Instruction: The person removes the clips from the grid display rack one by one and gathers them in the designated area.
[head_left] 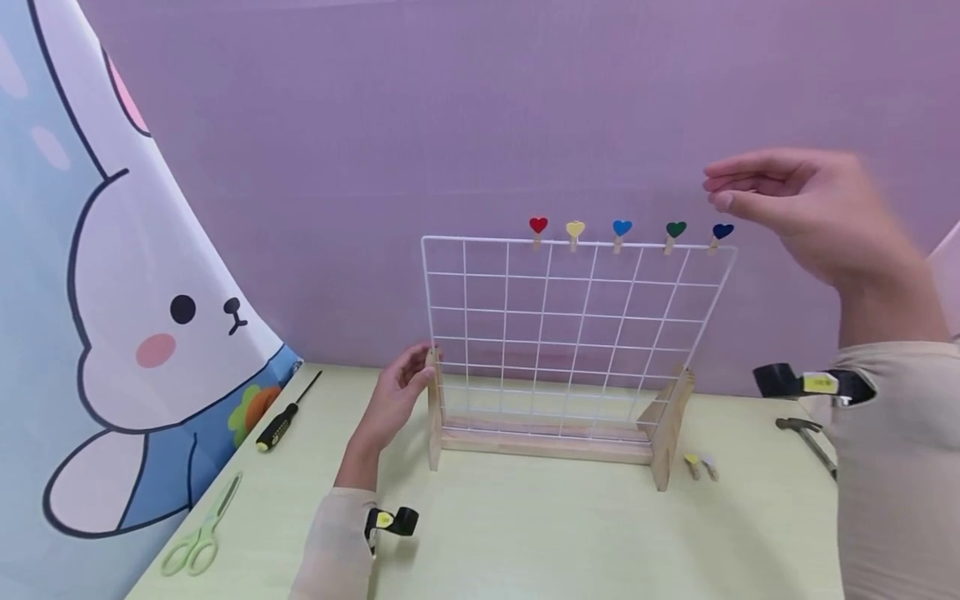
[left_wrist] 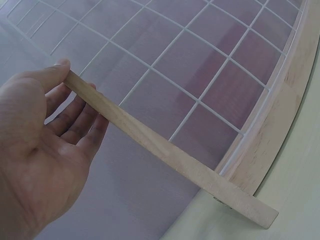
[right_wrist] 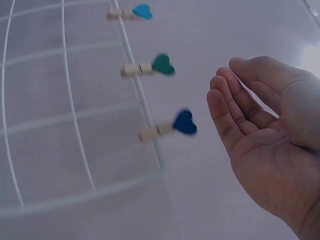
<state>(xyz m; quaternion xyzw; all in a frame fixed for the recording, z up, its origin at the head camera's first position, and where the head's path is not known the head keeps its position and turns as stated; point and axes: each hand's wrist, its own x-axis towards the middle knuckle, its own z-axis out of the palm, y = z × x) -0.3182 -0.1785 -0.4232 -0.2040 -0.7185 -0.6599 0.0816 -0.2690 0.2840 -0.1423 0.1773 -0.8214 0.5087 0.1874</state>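
The grid (head_left: 570, 333) stands upright on the tabletop (head_left: 525, 533), steadied by the left hand (head_left: 396, 400), whose thumb and fingers are curled about its left wooden post (left_wrist: 165, 157). The right hand (head_left: 806, 204) is held empty above the far right corner, fingers relaxed, just beside the dark blue clip (right_wrist: 172, 126), last of five clips on the top wire.

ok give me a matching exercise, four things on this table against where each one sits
Things:
1. dark blue heart peg
2. black-handled screwdriver
3. pale green scissors
4. red heart peg

Places:
a. table's near left corner
b. right end of the white wire grid's top edge
c. by the rabbit curtain, left of the grid
d. leftmost of the five pegs

Pairs: 1-b, 2-c, 3-a, 4-d
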